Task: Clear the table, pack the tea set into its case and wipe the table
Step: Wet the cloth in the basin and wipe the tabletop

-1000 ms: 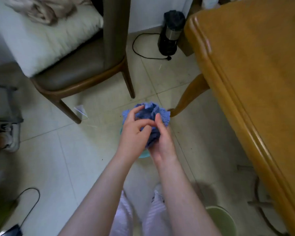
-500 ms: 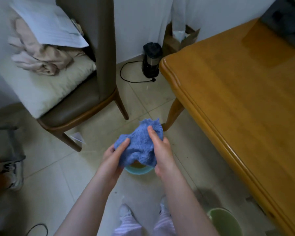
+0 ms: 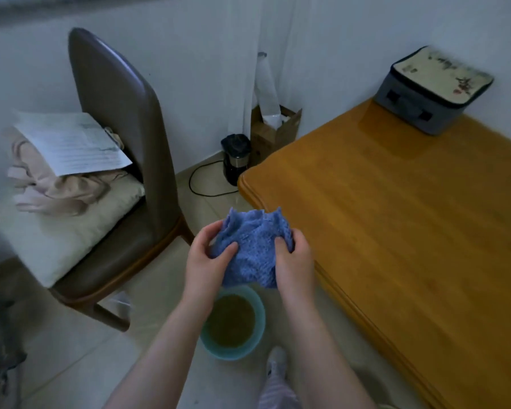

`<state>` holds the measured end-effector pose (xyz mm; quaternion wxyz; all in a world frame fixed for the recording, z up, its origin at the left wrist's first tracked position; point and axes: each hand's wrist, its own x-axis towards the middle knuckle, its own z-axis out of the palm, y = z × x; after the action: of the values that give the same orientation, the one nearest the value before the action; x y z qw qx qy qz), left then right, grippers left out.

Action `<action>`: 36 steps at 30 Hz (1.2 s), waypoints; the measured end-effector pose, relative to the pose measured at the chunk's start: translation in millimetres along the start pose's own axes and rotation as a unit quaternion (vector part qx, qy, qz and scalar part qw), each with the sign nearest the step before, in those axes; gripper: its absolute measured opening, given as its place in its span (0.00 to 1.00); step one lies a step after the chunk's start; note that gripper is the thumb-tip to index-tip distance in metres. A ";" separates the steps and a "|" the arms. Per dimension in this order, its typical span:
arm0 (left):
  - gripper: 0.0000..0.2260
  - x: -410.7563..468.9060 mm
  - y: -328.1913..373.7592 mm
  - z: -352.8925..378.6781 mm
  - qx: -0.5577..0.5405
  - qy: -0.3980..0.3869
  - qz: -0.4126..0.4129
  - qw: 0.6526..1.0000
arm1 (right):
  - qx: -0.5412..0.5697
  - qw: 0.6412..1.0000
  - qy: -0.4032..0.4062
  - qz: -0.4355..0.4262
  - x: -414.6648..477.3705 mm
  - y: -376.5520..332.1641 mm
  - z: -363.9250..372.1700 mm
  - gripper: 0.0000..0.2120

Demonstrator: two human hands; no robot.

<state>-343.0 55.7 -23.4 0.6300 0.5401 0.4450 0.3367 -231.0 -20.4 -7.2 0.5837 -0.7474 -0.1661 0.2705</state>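
Both hands [image 3: 250, 262] grip blue cloth [image 3: 252, 246] over basin [image 3: 258, 324].

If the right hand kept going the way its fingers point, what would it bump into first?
The right hand holds the blue cloth in its grip, so that comes first. Past it, probably the left hand on the cloth's other side, though depth is unclear.

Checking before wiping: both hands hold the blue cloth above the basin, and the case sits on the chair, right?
No: the head view shows the case on the table, not the chair; the left hand and right hand hold the blue cloth above the basin.
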 end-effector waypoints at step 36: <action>0.19 160.4 12.4 123.2 0.501 -0.037 0.132 0.855 | -0.563 0.808 -0.076 -0.154 166.4 42.7 -53.7 0.30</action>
<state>-167.9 156.3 -40.4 0.2401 0.8480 0.4548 0.1283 -68.8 20.2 -74.0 0.0796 -0.8866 -0.4463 0.0923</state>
